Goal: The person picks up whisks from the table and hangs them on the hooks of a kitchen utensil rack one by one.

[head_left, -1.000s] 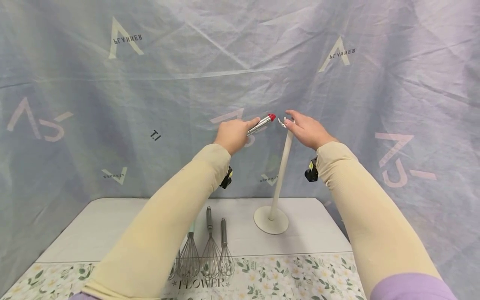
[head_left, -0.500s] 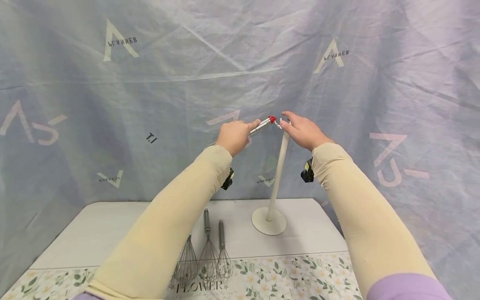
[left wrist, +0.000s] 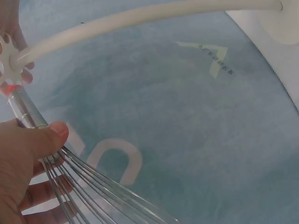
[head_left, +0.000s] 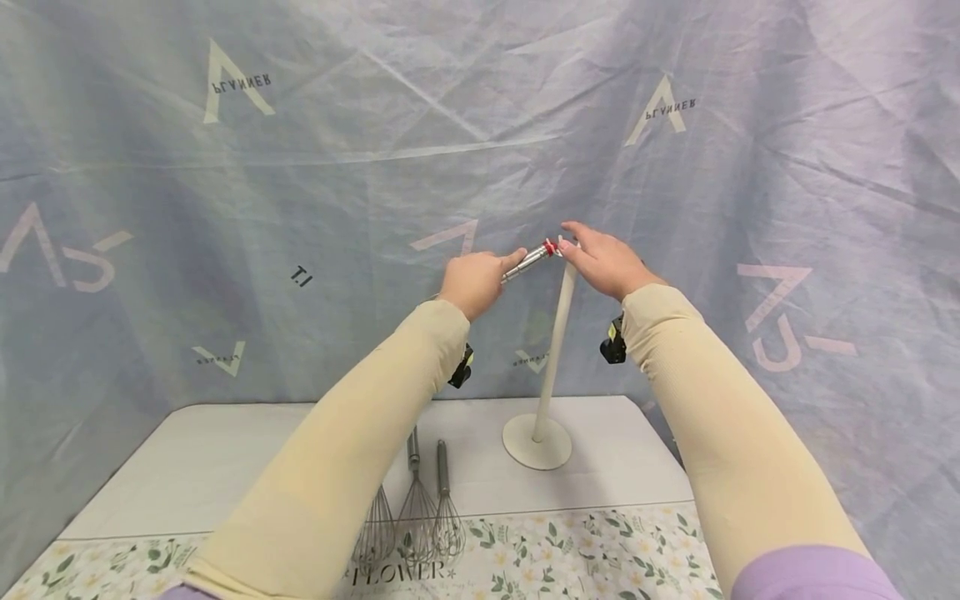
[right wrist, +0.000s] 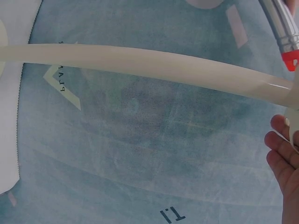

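Observation:
My left hand (head_left: 474, 283) grips a wire whisk (head_left: 528, 262) near where its silver handle meets the wires. The thumb lies along the metal, and the wires (left wrist: 112, 186) fan out below in the left wrist view. The handle's red end (right wrist: 290, 59) is right at the hooked top (left wrist: 7, 60) of a tall cream stand (head_left: 555, 350). My right hand (head_left: 609, 262) holds that top from the right, with its fingers around the hooks. In the head view, the held whisk's wires are hidden behind the left hand and sleeve.
Several more whisks (head_left: 448, 525) lie side by side on the table, partly behind the left sleeve. The stand's round base (head_left: 537, 442) rests on the white tabletop (head_left: 225, 450). A floral mat (head_left: 555, 558) covers the near edge, and a grey-blue curtain (head_left: 360, 167) hangs behind.
The left hand has moved slightly right and down, bringing the whisk's red end from a gap left of the hooks right up to them. The right hand stays on the stand's top.

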The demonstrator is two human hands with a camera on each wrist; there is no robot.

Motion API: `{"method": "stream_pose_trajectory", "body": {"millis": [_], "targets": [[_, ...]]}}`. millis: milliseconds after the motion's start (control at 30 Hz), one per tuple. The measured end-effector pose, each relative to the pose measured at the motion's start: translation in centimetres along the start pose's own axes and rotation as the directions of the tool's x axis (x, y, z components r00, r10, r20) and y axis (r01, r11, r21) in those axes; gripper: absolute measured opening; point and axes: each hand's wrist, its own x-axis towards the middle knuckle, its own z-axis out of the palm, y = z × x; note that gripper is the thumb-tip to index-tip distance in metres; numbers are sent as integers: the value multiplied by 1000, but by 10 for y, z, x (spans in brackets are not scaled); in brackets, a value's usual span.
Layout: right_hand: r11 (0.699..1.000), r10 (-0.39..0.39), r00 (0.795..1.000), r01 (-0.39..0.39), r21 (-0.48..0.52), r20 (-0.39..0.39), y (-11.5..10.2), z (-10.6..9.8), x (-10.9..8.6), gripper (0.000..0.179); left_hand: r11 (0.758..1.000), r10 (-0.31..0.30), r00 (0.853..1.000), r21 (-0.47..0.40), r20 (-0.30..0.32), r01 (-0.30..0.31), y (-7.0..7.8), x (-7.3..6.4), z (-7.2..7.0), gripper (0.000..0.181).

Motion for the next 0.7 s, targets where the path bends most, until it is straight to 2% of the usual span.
{"method": "stream_pose_trajectory", "body": {"millis": [300, 567, 700], "targets": [[1000, 6, 1000, -6, 5, 4, -1, 0, -1, 63, 993, -46, 998, -109, -37, 41, 9, -7, 20, 75], [1000, 0, 1000, 0, -2, 5, -1, 0, 0, 66, 971, -114, 992, -215, -52, 101, 24, -12, 46, 80], [1000, -5, 1000, 5, 1, 3, 0, 0, 0, 65, 947, -152, 988, -291, -32, 136, 32, -13, 52, 82]]}}
